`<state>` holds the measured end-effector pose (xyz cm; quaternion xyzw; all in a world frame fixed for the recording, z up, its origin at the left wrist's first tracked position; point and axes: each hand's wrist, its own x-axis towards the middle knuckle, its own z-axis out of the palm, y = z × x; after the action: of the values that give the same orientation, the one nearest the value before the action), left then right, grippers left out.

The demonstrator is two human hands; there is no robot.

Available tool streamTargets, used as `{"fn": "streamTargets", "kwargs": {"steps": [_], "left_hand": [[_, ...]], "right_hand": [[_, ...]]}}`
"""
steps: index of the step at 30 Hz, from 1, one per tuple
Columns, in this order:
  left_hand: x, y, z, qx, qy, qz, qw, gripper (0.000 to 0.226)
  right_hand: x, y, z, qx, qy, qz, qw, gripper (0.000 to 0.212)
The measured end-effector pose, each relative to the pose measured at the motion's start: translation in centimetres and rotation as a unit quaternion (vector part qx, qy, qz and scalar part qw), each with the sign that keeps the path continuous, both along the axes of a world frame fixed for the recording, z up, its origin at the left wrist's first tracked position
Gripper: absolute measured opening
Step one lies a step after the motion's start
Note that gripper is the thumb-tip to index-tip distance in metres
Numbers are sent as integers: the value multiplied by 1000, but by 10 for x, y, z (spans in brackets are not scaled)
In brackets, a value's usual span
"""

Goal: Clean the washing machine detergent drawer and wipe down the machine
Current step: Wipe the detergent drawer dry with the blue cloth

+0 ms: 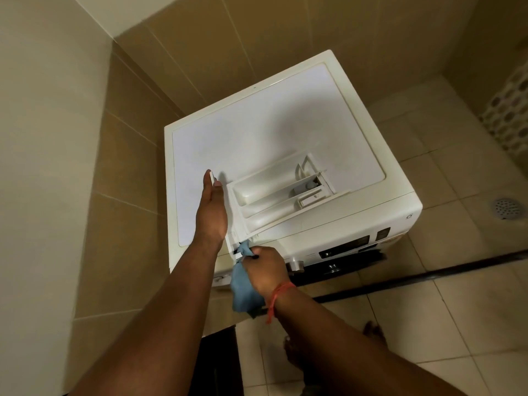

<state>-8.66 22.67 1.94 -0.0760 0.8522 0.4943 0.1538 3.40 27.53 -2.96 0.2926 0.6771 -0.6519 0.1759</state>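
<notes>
At frame centre, the left hand [211, 208] pinches a small white piece [212, 178], steadying the detergent drawer [281, 192]; the right hand [265, 270] grasps the blue cloth [242, 291] for wiping.

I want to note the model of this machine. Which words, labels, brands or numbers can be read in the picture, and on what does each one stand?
No text can be read here.
Control panel on the washing machine: dark display and light marks, too blurred to read.
Small round symbol at the machine's front right corner: a sign, too small to tell.
Detergent drawer: no markings visible.
</notes>
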Motion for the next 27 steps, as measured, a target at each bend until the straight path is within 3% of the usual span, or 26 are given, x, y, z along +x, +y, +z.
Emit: {"fn": "streamTargets", "kwargs": {"steps": [5,9,14,17,20,23,25,27], "left_hand": [[1,1,2,2,5,-4,1000,47],[0,0,0,-4,3,-5,1000,47],[-1,1,0,5,-5,-9,1000,49],[1,0,2,-12,22,-43,999,51],[0,-4,-1,22,26,-38,999,49],[-1,-6,-2,48,23,-42,998,48],[-2,-8,-3,57,29,-47,997,48],[-2,-9,-5,68,37,-52,996,48]], "right_hand": [[-6,-6,7,41,23,9,999,22],[7,9,17,-3,13,17,1000,23],[29,38,45,56,77,-69,993,17],[-5,40,62,195,169,-89,962,19],[-52,30,53,320,239,15,917,28],[-62,22,41,423,261,129,858,24],[-48,23,36,466,279,167,823,13],[-31,25,34,475,281,164,818,7]]}}
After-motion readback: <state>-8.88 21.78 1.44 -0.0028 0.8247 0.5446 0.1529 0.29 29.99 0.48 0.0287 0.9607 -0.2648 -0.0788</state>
